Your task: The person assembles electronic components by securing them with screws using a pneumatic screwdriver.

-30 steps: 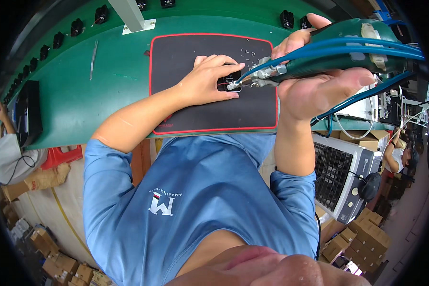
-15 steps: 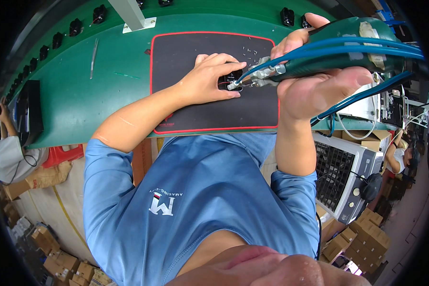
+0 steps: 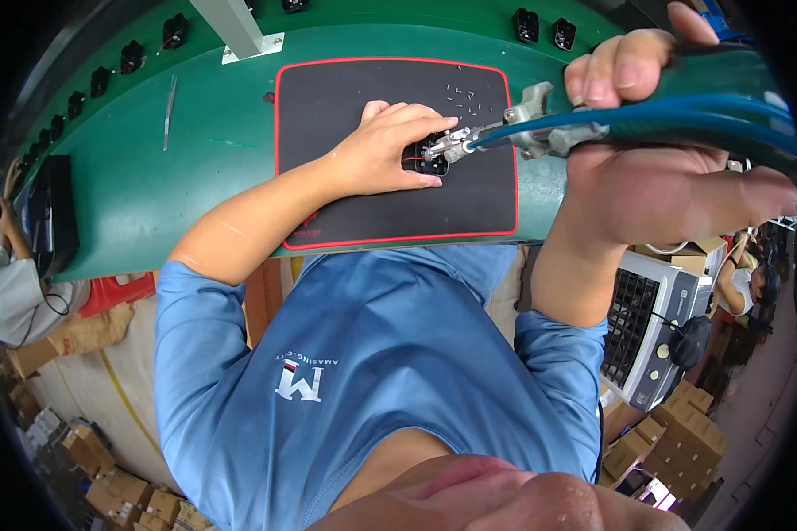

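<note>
– Black unit (image 3: 435, 166): where, how held?
– Right hand (image 3: 633, 181) nearest the camera, fingers wrapped around the green tool (image 3: 715, 78); its metal tip (image 3: 452, 142) is held at the unit, contact can't be told. Unit is gripped between thumb and fingers of the left hand (image 3: 385, 149), on the black mat (image 3: 354, 214).
– Good practice?
– Unit should be held flat, tip steadied, fingertips kept clear. Loose bits (image 3: 470, 94) beyond should be kept out from underneath.
</note>
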`<state>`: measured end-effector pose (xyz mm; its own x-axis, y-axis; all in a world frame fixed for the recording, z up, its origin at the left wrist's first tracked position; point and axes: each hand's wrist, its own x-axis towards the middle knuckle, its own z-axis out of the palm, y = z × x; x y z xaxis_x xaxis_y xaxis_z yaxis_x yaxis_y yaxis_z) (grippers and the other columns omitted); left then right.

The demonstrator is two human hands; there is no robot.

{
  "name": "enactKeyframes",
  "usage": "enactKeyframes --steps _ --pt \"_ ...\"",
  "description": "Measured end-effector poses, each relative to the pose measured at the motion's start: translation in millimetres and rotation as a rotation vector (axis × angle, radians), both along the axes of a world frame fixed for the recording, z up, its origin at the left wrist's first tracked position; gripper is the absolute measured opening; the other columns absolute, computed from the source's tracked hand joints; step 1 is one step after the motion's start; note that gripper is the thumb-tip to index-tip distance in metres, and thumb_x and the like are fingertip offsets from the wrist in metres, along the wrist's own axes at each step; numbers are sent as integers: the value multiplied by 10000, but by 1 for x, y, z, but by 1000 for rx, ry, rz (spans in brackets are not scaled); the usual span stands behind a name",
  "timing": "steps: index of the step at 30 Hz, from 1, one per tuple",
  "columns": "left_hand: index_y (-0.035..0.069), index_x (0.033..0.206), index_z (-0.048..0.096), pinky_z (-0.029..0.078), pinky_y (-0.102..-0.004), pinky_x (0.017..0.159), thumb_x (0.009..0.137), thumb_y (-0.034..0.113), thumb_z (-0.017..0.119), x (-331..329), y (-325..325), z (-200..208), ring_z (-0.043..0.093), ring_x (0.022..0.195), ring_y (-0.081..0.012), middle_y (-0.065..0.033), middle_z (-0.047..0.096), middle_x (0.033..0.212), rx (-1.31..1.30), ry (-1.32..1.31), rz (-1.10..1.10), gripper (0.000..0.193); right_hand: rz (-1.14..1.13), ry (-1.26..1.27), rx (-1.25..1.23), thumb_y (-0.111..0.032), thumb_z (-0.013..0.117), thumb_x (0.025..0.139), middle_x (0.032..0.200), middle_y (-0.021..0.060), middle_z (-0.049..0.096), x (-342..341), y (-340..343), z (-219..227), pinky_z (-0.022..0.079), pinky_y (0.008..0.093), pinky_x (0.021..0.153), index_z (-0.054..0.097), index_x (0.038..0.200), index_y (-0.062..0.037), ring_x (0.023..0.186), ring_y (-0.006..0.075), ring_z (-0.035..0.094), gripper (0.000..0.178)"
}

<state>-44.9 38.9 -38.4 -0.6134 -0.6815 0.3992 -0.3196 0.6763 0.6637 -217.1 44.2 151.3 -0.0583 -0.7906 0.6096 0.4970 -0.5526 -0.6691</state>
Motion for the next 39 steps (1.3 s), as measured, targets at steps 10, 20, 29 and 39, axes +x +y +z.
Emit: enactKeyframes --steps 10,20,29,39 --pt "147 1344 599 306 -422 1017 727 376 880 1 2 1 560 1170 -241 -51 612 1271 29 -19 13 716 -258 26 236 -919 235 856 600 107 569 31 -1 -26 471 284 426 582 1077 62 453 196 553 1064" --pt "141 1314 615 311 -421 1011 726 385 877 3 4 1 564 1164 -247 -51 615 1266 54 -24 41 688 6 184 14 -958 275 804 654 122 602 17 -3 -40 514 306 503 576 1161 75 533 207 591 1133" --pt "112 1345 605 329 -415 984 718 405 875 6 1 1 578 1136 -248 -56 624 1240 32 -18 21 742 -262 300 154 -929 288 842 695 108 600 20 -9 -59 502 307 508 559 1203 47 556 185 579 1075" --pt "127 1510 439 288 -458 1123 756 175 836 20 -16 30 529 1262 -278 -110 545 1321 159 -67 157 854 14 228 -41 -880 429 848 814 102 563 -77 -19 45 420 305 622 523 1286 92 683 173 506 1070"
